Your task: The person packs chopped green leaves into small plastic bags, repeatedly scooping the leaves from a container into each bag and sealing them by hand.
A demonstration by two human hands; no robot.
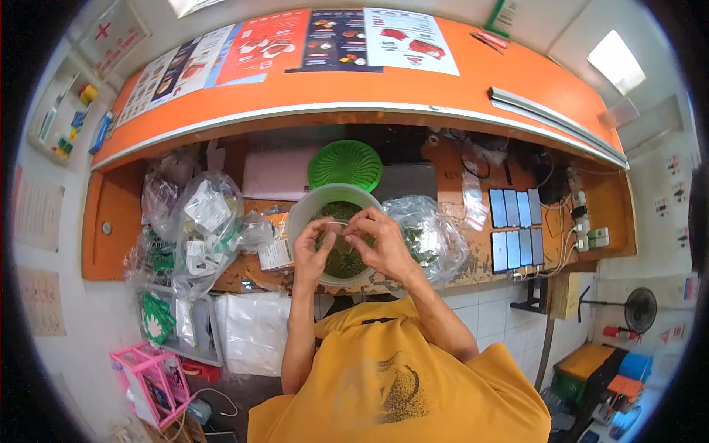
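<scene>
My left hand and my right hand meet above a whitish plastic tub. Fingers of both hands are pinched around a small, thin, pale item whose kind I cannot make out. Inside the tub lie green chopped leaves, partly hidden by my hands. Just behind the tub is a round green ribbed lid. To the right of my right hand, a clear plastic bag holds more green leafy bits.
Several phones lie in two rows at right, near cables and chargers. Plastic bags with packets crowd the left. An orange shelf overhangs the worktop. Below left are clear plastic sheets and a pink rack.
</scene>
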